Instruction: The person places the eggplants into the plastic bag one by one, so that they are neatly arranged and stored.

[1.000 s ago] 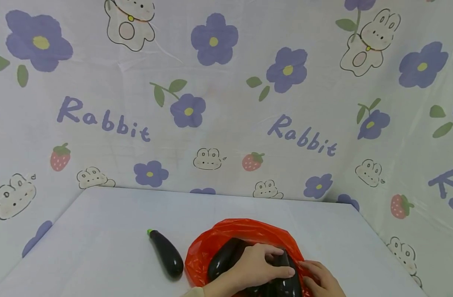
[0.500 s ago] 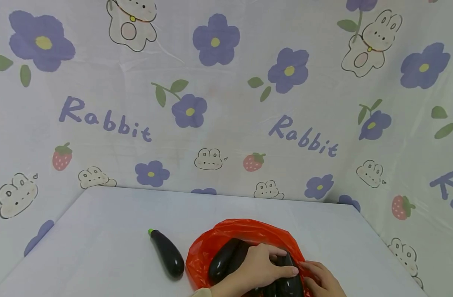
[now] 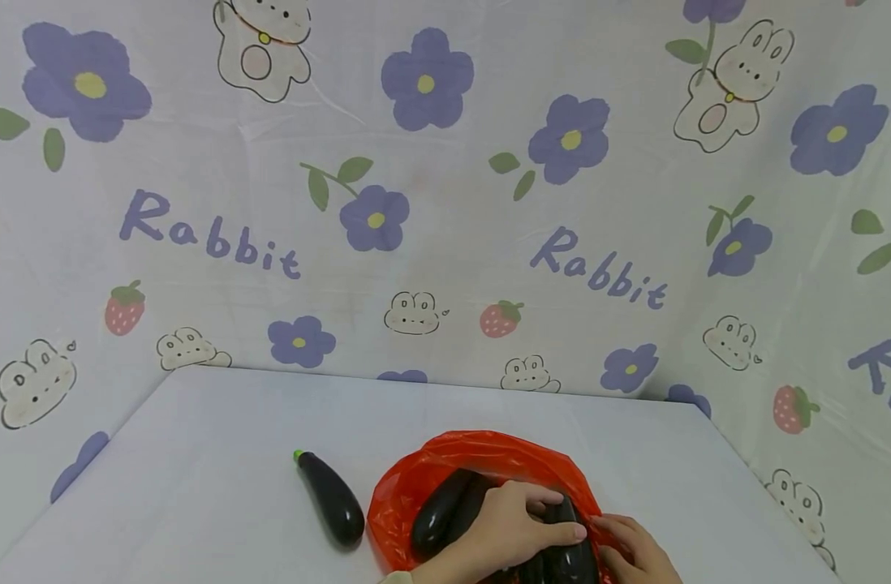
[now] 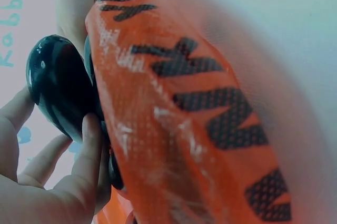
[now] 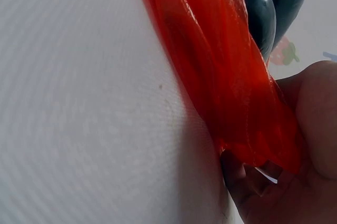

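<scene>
In the head view my left hand reaches over an opened red plastic bag and grips a dark, glossy eggplant at the bag's right side. The left wrist view shows that eggplant between thumb and fingers, beside the printed bag wall. My right hand pinches the bag's right edge; up close, the right hand has the red film between thumb and fingers. More eggplants lie inside the bag, partly hidden by my left hand and wrist.
One loose eggplant with a green stem end lies on the white table, left of the bag. Behind the table hangs a white curtain printed with flowers and rabbits, which also runs along the right side.
The left hand and the eggplant it grips have shifted very slightly to the right. The right hand stays at the bag's edge, and the view has drifted a little.
</scene>
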Action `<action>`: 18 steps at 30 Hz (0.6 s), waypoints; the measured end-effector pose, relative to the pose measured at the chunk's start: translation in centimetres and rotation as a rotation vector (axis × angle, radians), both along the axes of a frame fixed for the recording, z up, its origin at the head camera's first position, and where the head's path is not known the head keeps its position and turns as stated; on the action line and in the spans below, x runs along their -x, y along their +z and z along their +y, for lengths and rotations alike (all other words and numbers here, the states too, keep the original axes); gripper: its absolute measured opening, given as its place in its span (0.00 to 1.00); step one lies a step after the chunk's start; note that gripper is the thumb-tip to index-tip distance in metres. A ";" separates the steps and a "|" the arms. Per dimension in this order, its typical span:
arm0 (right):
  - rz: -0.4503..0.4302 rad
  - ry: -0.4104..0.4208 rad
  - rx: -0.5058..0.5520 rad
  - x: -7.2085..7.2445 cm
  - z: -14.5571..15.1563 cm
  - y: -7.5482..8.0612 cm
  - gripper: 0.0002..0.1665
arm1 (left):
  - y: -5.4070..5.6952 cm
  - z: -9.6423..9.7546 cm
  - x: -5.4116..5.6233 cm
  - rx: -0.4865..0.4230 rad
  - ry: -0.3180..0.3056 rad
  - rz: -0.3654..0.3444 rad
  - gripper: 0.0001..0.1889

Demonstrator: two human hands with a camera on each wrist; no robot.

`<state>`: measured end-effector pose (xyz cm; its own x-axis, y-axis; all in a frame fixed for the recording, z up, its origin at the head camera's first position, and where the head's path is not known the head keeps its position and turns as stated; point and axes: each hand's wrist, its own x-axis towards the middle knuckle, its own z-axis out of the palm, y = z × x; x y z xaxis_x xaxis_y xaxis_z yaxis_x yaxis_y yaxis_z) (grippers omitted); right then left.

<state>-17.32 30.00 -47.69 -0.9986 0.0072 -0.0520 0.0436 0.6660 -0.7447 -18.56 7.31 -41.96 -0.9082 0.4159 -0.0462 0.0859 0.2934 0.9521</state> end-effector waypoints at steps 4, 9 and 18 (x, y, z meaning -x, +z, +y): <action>0.001 0.005 -0.005 0.0 0.1 0.0 0.21 | -0.1 -0.1 0.0 -0.024 0.002 0.000 0.21; 0.012 0.017 0.019 0.0 0.2 -0.2 0.21 | -0.2 -0.4 0.1 -0.052 0.006 -0.013 0.19; 0.003 0.034 0.016 0.0 0.4 -0.4 0.22 | 0.2 -1.7 -0.4 -0.072 0.020 0.000 0.20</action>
